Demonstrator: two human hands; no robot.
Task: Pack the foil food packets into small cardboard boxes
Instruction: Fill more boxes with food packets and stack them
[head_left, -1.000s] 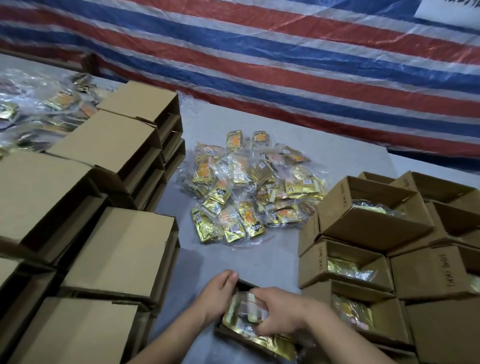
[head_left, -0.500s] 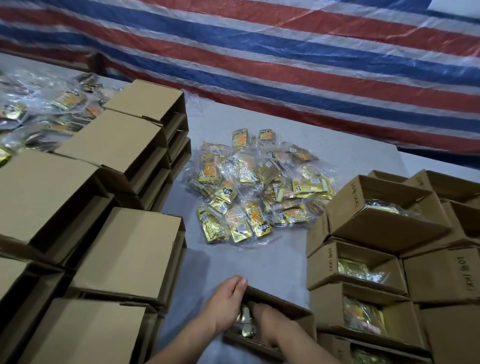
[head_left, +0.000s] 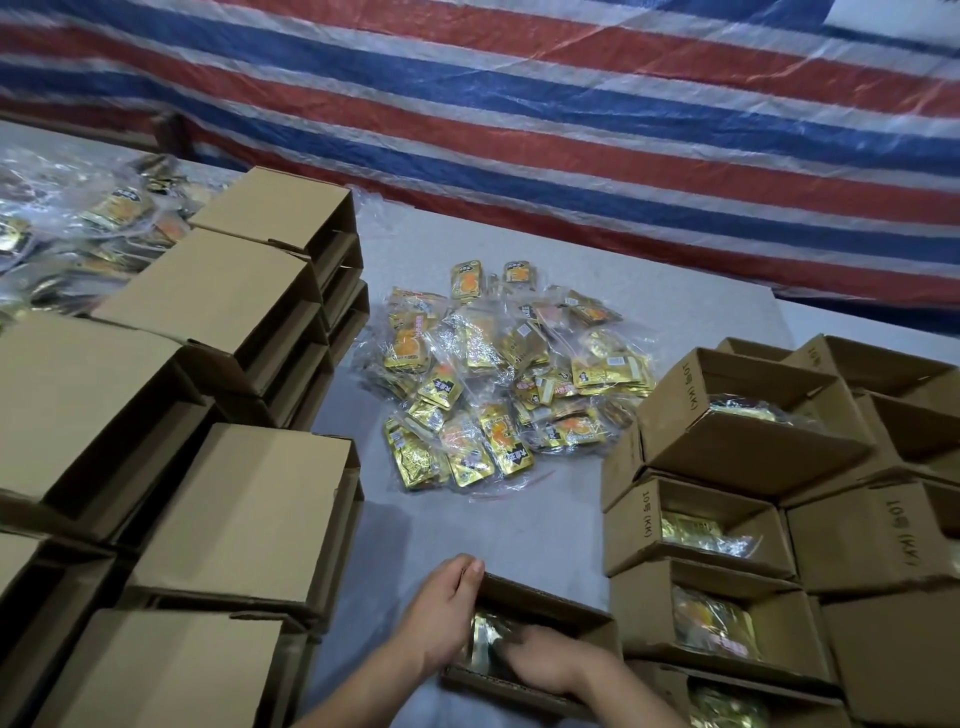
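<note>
My right hand (head_left: 540, 657) has pushed the foil packets (head_left: 485, 636) down inside the box (head_left: 550, 605) on the surface; its grip I cannot tell. My left hand (head_left: 441, 608) steadies the box's side, fingers straight. This box looks nearly filled.

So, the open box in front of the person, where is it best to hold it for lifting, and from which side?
Probably by its two short end walls, one hand at each side. The open box lies flat with its top open; the left hand already rests against its left wall, and the right hand is inside on the foil packets. The stacked filled boxes crowd its right side.
</note>
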